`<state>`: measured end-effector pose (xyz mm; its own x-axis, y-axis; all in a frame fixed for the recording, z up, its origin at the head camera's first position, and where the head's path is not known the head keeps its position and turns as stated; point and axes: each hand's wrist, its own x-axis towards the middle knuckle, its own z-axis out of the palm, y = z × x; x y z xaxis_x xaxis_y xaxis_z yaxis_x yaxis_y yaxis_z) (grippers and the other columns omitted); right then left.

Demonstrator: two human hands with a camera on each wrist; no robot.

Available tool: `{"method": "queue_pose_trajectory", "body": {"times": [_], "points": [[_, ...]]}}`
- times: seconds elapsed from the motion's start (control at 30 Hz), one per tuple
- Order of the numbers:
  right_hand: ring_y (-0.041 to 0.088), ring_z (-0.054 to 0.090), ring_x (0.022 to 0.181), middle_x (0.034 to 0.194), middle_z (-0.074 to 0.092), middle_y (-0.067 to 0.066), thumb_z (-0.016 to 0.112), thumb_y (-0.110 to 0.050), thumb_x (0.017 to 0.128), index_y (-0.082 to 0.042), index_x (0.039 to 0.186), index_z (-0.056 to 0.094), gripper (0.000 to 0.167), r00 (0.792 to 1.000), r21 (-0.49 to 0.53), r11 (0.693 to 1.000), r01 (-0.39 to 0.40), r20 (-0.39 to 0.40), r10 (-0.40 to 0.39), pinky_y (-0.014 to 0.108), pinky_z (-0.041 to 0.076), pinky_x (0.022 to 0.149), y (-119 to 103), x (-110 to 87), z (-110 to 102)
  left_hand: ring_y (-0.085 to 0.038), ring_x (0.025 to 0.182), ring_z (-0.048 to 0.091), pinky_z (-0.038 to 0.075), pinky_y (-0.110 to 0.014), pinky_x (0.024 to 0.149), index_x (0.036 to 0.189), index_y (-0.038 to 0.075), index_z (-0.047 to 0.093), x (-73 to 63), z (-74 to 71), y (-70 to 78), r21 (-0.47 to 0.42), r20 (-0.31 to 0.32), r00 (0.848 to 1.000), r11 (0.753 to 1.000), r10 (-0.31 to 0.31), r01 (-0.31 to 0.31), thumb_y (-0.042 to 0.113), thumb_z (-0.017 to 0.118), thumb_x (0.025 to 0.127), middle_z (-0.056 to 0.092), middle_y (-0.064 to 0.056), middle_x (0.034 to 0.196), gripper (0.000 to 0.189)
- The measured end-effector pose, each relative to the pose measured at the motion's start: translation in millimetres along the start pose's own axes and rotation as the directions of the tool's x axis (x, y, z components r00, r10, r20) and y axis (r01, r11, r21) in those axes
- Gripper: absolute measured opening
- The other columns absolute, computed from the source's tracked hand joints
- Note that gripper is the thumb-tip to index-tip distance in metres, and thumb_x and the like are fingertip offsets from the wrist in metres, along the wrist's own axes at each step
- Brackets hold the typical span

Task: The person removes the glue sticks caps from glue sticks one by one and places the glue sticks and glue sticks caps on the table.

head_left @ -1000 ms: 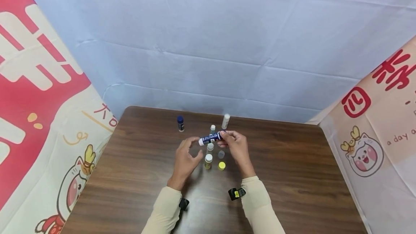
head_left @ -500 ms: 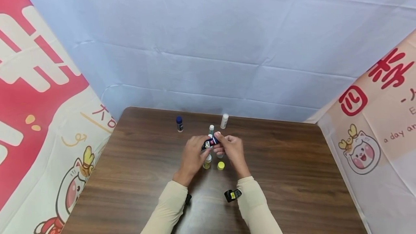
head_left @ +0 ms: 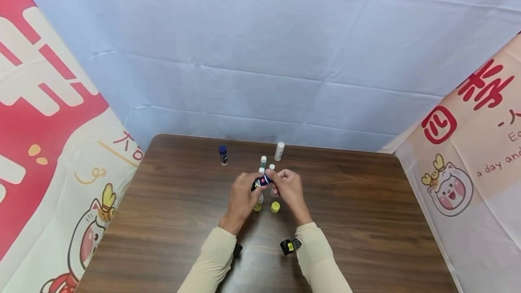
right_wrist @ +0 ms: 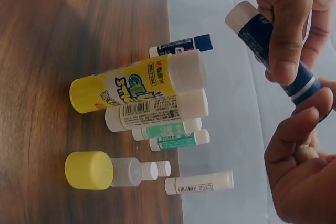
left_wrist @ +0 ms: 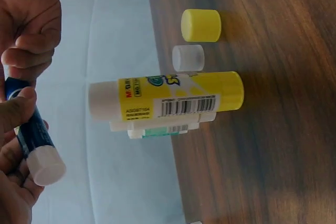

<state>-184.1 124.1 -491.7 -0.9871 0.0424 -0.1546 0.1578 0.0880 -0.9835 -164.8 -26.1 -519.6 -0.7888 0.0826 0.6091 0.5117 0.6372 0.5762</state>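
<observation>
Between both hands is a dark blue glue stick [right_wrist: 255, 40] with a whitish base, held tilted above the table. My left hand [head_left: 241, 196] grips its body, thumb along the side. My right hand [head_left: 291, 189] pinches the blue cap end with thumb and fingers. Below them stands a yellow glue stick [left_wrist: 173, 98] with a white top. Behind it, in the right wrist view, is a row with a white glue stick [right_wrist: 157, 111] and green-labelled sticks [right_wrist: 178, 140]. A yellow cap [head_left: 275, 207] sits right of the row, beside a translucent cap [left_wrist: 188, 57].
At the back left of the brown wooden table [head_left: 358, 202] stands a blue-capped glue stick [head_left: 223, 155]. A white stick [head_left: 279, 151] stands near the back edge. Small white caps [right_wrist: 149, 170] continue the cap row. Pale cloth [head_left: 244, 58] hangs behind the table.
My left hand has come from beside the blue glue stick's whitish end to grip its body. My right hand has shifted slightly left and still holds the cap end.
</observation>
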Motion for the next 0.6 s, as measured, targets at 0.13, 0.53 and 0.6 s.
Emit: {"method": "queue_pose_trajectory", "body": {"times": [0.13,0.53,0.6], "points": [[0.019,0.054,0.044,0.055,0.056,0.004,0.074,-0.031,0.086,-0.003,0.075,0.056,0.035,0.995,-0.045,0.995,0.093,0.032,-0.091,0.025,0.043,0.042,4.2,-1.2,-2.9,-0.017,0.078,0.06,0.05,-0.031,0.064,0.103,0.004,0.069,0.6,-4.5,1.0,-0.063,0.013,1.0,0.998,0.003,-0.002,0.007,0.083,0.073,0.072,-0.006,0.094,0.034],[0.016,0.057,0.069,0.082,0.059,0.008,0.068,-0.018,0.091,-0.001,0.1,0.069,0.019,0.93,-0.162,0.924,0.345,0.195,-0.313,0.026,0.05,0.061,-1.0,-3.8,-15.5,-0.017,0.085,0.07,0.056,-0.03,0.072,0.103,0.001,0.068,-1.4,-14.2,2.9,-0.332,0.192,0.969,0.919,-0.155,0.213,0.007,0.078,0.079,0.072,-0.011,0.093,0.026],[0.013,0.056,0.074,0.09,0.059,0.01,0.068,-0.017,0.091,0.0,0.104,0.07,0.022,0.937,-0.151,0.932,0.329,0.174,-0.302,0.026,0.052,0.064,-2.5,-4.0,-11.1,-0.019,0.084,0.07,0.056,-0.031,0.071,0.102,-0.001,0.069,-2.5,-15.0,4.0,-0.392,0.2,0.954,0.874,-0.225,0.288,0.005,0.078,0.079,0.072,-0.013,0.092,0.025]]}}
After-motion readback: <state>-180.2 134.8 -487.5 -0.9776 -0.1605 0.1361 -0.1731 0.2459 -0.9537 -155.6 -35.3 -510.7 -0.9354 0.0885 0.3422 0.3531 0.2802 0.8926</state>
